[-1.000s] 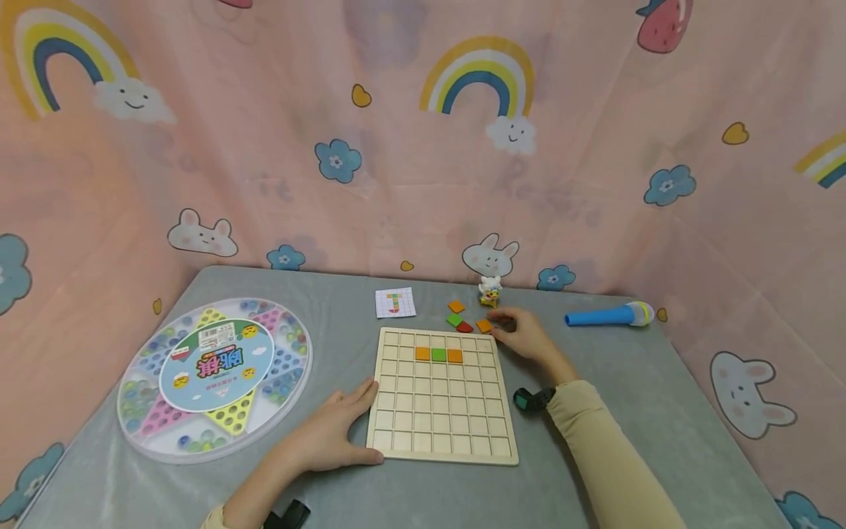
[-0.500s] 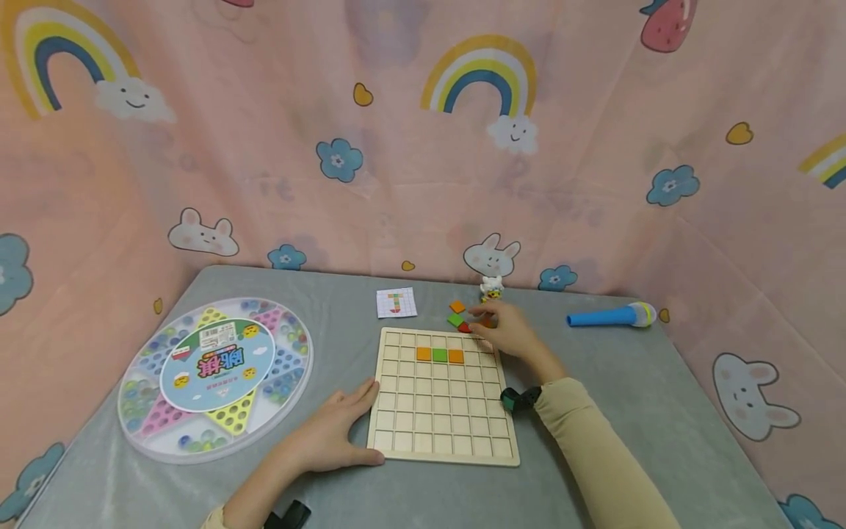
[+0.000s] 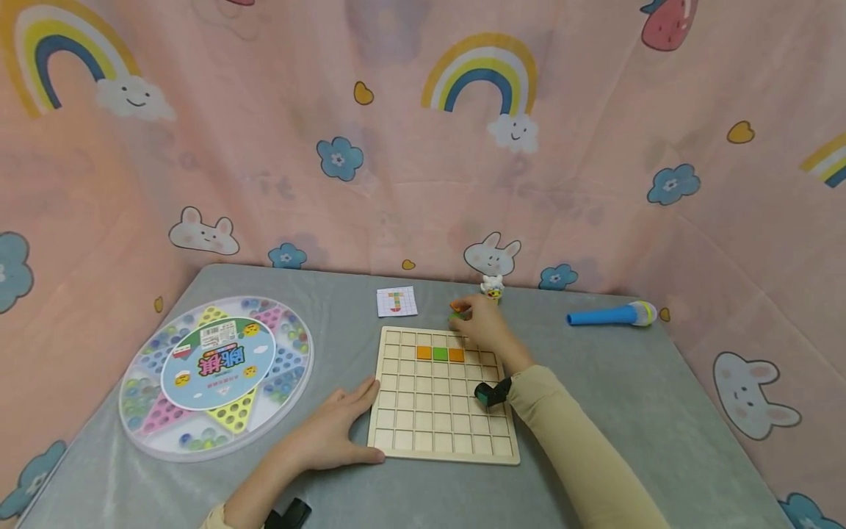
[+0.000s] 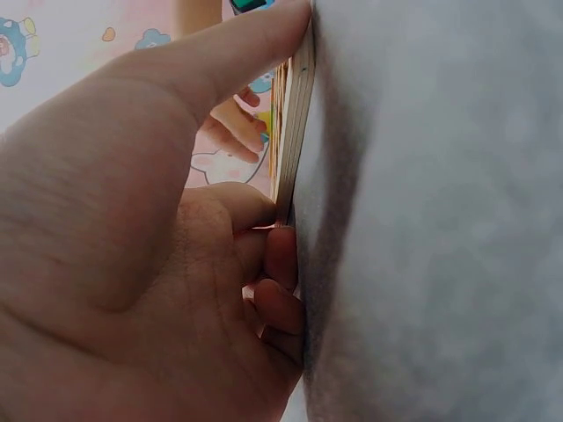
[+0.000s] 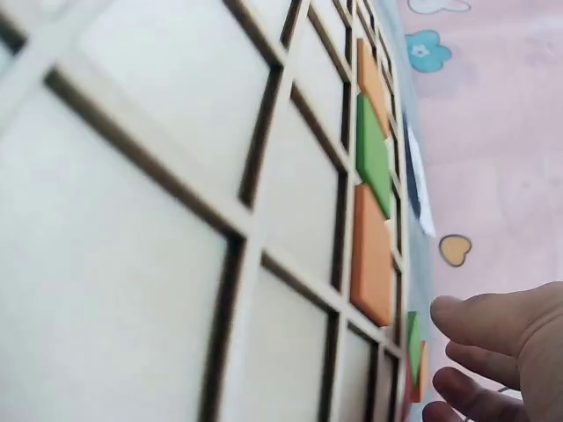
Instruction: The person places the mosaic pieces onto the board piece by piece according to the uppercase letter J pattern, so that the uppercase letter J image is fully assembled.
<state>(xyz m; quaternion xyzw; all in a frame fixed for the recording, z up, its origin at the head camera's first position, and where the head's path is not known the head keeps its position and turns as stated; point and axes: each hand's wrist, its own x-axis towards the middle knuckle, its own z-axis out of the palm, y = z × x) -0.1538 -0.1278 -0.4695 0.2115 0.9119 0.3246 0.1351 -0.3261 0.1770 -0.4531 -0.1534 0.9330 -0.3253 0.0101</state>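
Observation:
A square wooden grid board [image 3: 432, 422] lies on the table with an orange tile [image 3: 424, 353], a green tile [image 3: 440, 354] and another orange tile [image 3: 456, 355] side by side in one row. My left hand [image 3: 330, 433] rests against its near left corner, thumb extended at the corner and fingertips along the left edge. Beyond the far edge my right hand [image 3: 487, 323] is over the loose tiles, its fingers loosely bent and apart from the thumb. A loose green tile [image 5: 413, 341] and a loose orange tile [image 5: 422, 371] show near the fingertips; the hand hides other loose pieces.
A card [image 3: 396, 302] with a coloured tile pattern lies behind the board. Right of it stands a small white figurine [image 3: 492, 285]. A blue toy microphone [image 3: 608, 315] lies at the far right, and a round marble board game [image 3: 284, 419] at the left.
My right hand has moved left from the orange tile at the board's far right corner, across the loose pieces, to the green one. My left hand and the board stay put.

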